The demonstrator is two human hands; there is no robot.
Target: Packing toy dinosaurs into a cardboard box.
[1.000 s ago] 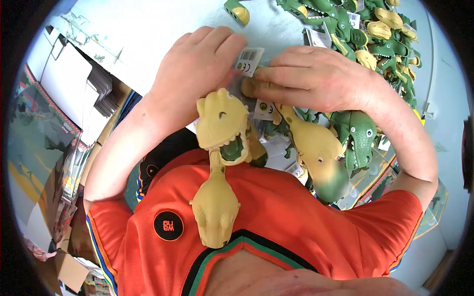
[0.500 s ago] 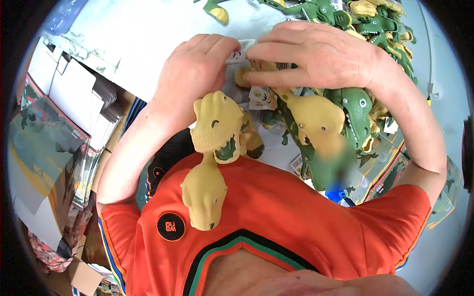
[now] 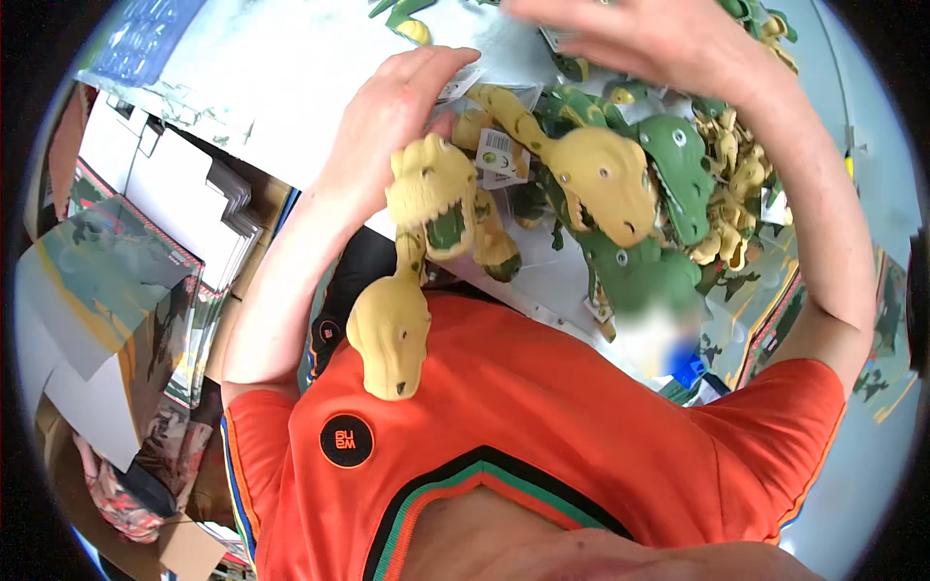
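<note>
My left hand (image 3: 397, 111) is curled around the near-left side of a bunch of toy dinosaurs, with its thumb partly showing beside them; the exact grip is hidden. Just below it are a yellow dinosaur with an open mouth (image 3: 433, 198) and a smooth yellow long-necked dinosaur (image 3: 389, 334). White paper tags (image 3: 499, 153) and clear plastic show beside the fingers. Above the pile, my right hand (image 3: 644, 39) has its fingers stretched out and blurred, with nothing visible in them. A yellow dinosaur head (image 3: 603, 179) and a green dinosaur head (image 3: 678, 169) lie below it.
More green and yellow toy dinosaurs (image 3: 731, 184) are heaped at the right, and a green one (image 3: 405, 24) lies on the white table at the back. Printed flat cartons (image 3: 107, 271) and stacked white card (image 3: 155, 165) stand at the left. Clear bluish plastic (image 3: 145, 39) lies far left.
My right hand has lifted away from the tags, up and to the right, uncovering the toys beneath. My left hand stays by the bunch, and the yellow dinosaurs appear higher in view.
</note>
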